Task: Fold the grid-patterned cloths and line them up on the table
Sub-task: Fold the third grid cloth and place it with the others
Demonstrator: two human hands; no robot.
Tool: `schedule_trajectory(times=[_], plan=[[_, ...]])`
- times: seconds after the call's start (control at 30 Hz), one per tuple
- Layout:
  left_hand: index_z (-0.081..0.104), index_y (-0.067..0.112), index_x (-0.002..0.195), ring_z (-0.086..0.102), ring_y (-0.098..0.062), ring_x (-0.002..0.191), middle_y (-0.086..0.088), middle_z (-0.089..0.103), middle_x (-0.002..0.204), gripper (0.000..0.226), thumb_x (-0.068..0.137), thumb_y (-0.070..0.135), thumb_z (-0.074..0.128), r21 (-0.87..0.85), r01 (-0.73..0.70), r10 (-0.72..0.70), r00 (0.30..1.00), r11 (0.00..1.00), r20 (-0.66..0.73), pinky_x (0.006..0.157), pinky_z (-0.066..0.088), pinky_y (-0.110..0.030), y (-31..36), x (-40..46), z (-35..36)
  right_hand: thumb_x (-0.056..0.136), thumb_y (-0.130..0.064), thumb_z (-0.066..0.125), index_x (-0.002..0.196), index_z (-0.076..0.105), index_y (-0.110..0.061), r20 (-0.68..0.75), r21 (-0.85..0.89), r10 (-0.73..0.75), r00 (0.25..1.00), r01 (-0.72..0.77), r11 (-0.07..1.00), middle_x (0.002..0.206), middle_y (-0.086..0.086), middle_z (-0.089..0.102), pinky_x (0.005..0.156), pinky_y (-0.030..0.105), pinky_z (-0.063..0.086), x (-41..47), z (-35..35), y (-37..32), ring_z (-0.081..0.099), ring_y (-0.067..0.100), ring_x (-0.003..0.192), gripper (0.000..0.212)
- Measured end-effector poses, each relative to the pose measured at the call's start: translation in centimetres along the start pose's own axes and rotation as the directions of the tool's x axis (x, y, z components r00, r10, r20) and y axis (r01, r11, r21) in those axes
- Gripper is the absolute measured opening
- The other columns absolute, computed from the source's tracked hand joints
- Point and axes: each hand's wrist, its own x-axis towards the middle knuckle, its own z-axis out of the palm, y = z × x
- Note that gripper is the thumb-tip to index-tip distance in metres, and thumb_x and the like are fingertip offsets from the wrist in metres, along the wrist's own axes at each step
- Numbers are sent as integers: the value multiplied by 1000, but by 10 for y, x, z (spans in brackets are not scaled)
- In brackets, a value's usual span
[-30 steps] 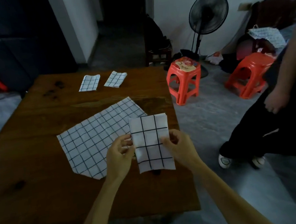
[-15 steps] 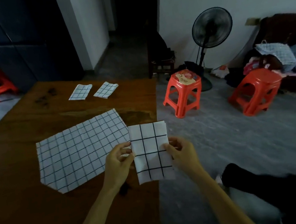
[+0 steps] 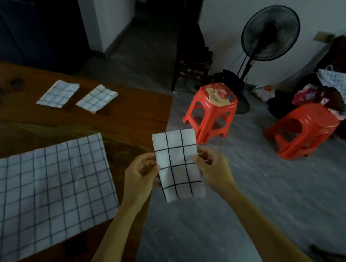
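- White cloth with a black grid, the folded cloth [image 3: 178, 164], is held upright in the air at lower centre of the frame, off the right edge of the desk [image 3: 137, 111] and over the floor.
- Left hand [image 3: 139, 177] pinches the cloth's left edge between thumb and fingers [image 3: 149, 158]; fingers closed on the fabric.
- Right hand [image 3: 212, 165] pinches the right edge in the same way; fingers closed on the fabric. Both grips sit about mid-height on the cloth.
- Unfolded cloth [image 3: 42, 195] lies flat on the desk at left of the frame, not yet folded.
- Two finished folds rest at upper left of the frame: first folded square [image 3: 57, 94] and second folded square [image 3: 96, 98], side by side, apart, in a row running toward the desk's right edge.
- Judgement: the step in hand is placing the held cloth in that row. To do it well, keep both pinches firm so the layers do not slip, carry it over the desk, and lay it just beside the second square with the same tilt and a matching gap.
- Judgement: lower the far edge first, then release both hands together and press the fold flat.
- Red stools [image 3: 212, 113] and a fan [image 3: 269, 33] stand on the floor at right, well apart from the work.
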Motion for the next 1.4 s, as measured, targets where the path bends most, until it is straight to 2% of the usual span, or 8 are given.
schedule_trajectory(times=[0.13, 0.33, 0.43, 0.63, 0.77, 0.9, 1.23, 1.4], plan=[[56, 30, 109, 64, -9, 86, 7, 63, 100, 31, 86, 10, 64, 6, 60, -60, 997, 998, -55, 71, 58, -29, 10, 53, 33, 89, -26, 67, 100, 66, -25, 33, 89, -11, 999, 8, 996, 80, -7, 68, 61, 20, 48, 67, -22, -1, 61, 4, 67, 11], [55, 30, 108, 65, -10, 85, 6, 63, 99, 30, 88, 9, 62, 23, 145, -139, 975, 989, -171, 64, 56, -23, 9, 138, 99, 89, -19, 66, 97, 68, -23, 150, 247, -17, 989, -21, 969, 76, -8, 68, 51, 16, 43, 185, -42, 22, 54, -1, 55, 9], [55, 23, 114, 66, -13, 89, 3, 63, 101, 30, 88, 10, 61, 14, 206, -197, 951, 978, -237, 68, 59, -29, 14, 185, 137, 89, -21, 66, 98, 69, -22, 224, 311, -51, 973, -22, 950, 86, -3, 72, 56, 13, 47, 249, -57, 30, 64, 3, 68, 9], [57, 23, 109, 68, -14, 88, -2, 65, 101, 26, 89, 7, 59, -54, 208, -213, 905, 977, -369, 64, 59, -31, 43, 252, 195, 88, -21, 67, 95, 70, -22, 400, 291, -96, 911, -27, 956, 90, -3, 73, 69, 22, 54, 364, -93, 19, 69, 13, 87, 7], [58, 15, 110, 68, -16, 91, -1, 63, 104, 24, 89, 3, 57, -68, 188, -198, 868, 980, -456, 69, 60, -37, 63, 297, 209, 89, -20, 66, 89, 69, -24, 483, 267, -154, 862, 22, 964, 84, -8, 72, 60, 11, 48, 434, -93, -8, 67, 3, 77, 5], [58, 16, 108, 69, -15, 88, -3, 66, 99, 23, 89, 2, 57, -95, 149, -176, 818, 984, -547, 66, 59, -33, 63, 346, 205, 90, -20, 65, 94, 69, -21, 591, 247, -195, 783, 54, 967, 88, -4, 72, 65, 22, 54, 494, -66, -22, 69, 8, 80, 6], [54, 19, 120, 65, -14, 93, -1, 61, 106, 35, 87, 11, 62, -274, 74, -266, 572, 959, -776, 64, 56, -24, 6, 462, 138, 89, -25, 66, 119, 60, -14, 820, 29, -118, 560, 166, 986, 107, 3, 68, 84, 37, 57, 620, 76, -66, 67, 16, 96, 33], [54, 26, 116, 66, -14, 92, 1, 61, 105, 33, 86, 15, 64, -344, 34, -327, 404, 938, -854, 64, 58, -28, -1, 501, 113, 89, -24, 65, 109, 62, -19, 917, 21, -126, 379, 271, 962, 103, 3, 69, 75, 34, 60, 666, 144, -101, 69, 15, 90, 21]])
